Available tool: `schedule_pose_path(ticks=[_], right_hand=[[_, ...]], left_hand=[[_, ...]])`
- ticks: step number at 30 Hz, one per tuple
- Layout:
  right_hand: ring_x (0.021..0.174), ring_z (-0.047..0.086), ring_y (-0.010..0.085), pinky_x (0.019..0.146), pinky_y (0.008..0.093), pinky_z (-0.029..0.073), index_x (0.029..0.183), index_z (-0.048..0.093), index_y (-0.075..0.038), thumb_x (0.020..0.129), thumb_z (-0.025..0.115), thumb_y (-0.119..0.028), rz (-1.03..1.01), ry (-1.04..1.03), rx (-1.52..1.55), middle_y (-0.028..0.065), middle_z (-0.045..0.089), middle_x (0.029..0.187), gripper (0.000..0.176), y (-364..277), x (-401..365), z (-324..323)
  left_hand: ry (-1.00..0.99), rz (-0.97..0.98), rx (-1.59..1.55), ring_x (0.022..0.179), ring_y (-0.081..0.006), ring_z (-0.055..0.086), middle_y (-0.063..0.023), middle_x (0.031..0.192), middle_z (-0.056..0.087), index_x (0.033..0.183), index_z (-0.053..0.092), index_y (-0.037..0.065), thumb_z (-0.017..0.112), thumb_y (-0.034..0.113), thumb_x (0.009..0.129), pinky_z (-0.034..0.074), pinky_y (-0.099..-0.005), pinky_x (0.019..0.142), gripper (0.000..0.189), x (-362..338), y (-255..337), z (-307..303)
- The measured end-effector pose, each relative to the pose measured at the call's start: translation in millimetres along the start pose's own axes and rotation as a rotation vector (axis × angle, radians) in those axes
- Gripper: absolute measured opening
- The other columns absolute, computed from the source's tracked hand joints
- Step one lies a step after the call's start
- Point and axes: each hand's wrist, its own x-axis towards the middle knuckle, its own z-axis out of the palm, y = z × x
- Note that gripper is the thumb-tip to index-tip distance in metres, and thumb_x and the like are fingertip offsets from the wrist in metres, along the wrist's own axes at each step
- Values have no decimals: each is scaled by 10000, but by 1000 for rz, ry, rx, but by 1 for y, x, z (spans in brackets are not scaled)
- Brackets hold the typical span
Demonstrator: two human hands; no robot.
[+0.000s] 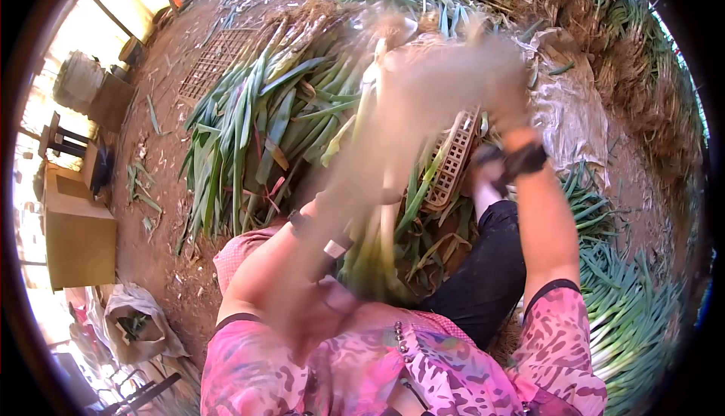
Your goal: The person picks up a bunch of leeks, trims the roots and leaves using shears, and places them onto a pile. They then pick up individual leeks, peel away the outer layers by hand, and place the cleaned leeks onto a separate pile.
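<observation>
A leek (pixel 378 76) stands in front of me, its root end away from me and its pale stalk running down toward my lap. Beside that stalk is my left hand (pixel 349 183), so smeared by motion that its fingers cannot be made out. My right hand (pixel 500 84), above a dark wristband, is also blurred, and a beige streak stretches from it toward the leek's root end. Whether either hand grips anything is hidden by the blur. A large heap of leeks (pixel 257 121) with long green leaves lies to the left.
A slotted plastic crate (pixel 451 161) leans near my right leg, and another crate (pixel 214 61) lies behind the heap. Trimmed leeks (pixel 627 318) are piled at right. Rooted bundles (pixel 642 76) line the far right. White sheeting (pixel 570 118), a wooden box (pixel 79 235) and a sack (pixel 140 322) surround me.
</observation>
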Motion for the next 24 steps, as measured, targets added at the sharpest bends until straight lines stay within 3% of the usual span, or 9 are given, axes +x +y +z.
schedule_pose_path(ticks=[3, 6, 7, 8, 14, 18, 19, 22, 24], right_hand=[[902, 683, 159, 827, 297, 569, 1124, 681, -76, 1029, 554, -245, 406, 58, 149, 106, 715, 1017, 231, -11, 52, -57], [915, 663, 163, 863, 303, 565, 1172, 627, -55, 1003, 598, -248, 43, -464, 350, 88, 689, 1045, 259, 8, 46, -68], [998, 644, 127, 886, 313, 534, 1253, 677, -142, 958, 651, -417, 97, -554, 155, 34, 713, 1120, 404, 9, 26, -58], [1036, 651, 170, 936, 334, 531, 1306, 633, -135, 939, 669, -368, 23, -555, 203, 30, 694, 1178, 436, 5, 0, -36], [981, 665, 179, 896, 330, 551, 1235, 647, -108, 960, 636, -323, -117, -726, -279, 54, 698, 1105, 349, 41, -75, 59], [943, 674, 185, 869, 328, 564, 1188, 657, -90, 975, 614, -293, -140, -536, -479, 70, 701, 1056, 298, 66, -21, 44], [934, 676, 187, 862, 327, 568, 1177, 659, -86, 978, 608, -286, -138, -452, -529, 74, 701, 1044, 286, 69, 3, 29], [906, 683, 191, 842, 325, 578, 1142, 666, -73, 989, 592, -264, -71, -181, -669, 86, 703, 1007, 256, 72, 82, -38], [888, 687, 194, 828, 324, 585, 1118, 671, -64, 996, 581, -249, -48, -54, -657, 94, 704, 982, 239, 59, 121, -92]], left_hand=[[-57, -1, -42, 910, -145, 617, -47, 1034, 661, 1188, 623, 3, 765, 227, 742, 526, -293, 820, 518, -4, -19, -10], [-133, -35, -193, 940, -155, 634, -56, 1075, 665, 1236, 601, 7, 773, 203, 719, 537, -301, 845, 580, -14, -2, -15], [-186, -48, -206, 960, -165, 644, -63, 1087, 670, 1270, 583, 9, 824, 198, 684, 542, -307, 868, 662, -11, -8, -25], [-197, -27, -215, 976, -162, 640, -61, 1103, 667, 1293, 570, 11, 846, 206, 675, 537, -306, 876, 705, -9, -12, -26], [-334, 42, -207, 1073, -142, 603, -43, 1206, 637, 1408, 494, 26, 938, 248, 638, 505, -307, 932, 916, 0, -21, -7], [-390, -47, -183, 1073, -134, 594, -48, 1217, 628, 1412, 486, 23, 893, 196, 669, 499, -302, 936, 865, -5, -16, -11], [-335, -14, -114, 1054, -132, 593, -49, 1189, 640, 1355, 545, 14, 849, 178, 714, 503, -298, 914, 729, -10, -10, -4], [-298, -119, -63, 1039, -123, 592, -40, 1158, 658, 1289, 608, 6, 809, 172, 758, 498, -291, 912, 592, -16, 5, -1], [-205, -62, -59, 1013, -122, 612, -30, 1116, 679, 1230, 656, 12, 792, 188, 784, 497, -283, 916, 498, -19, 3, -1]])
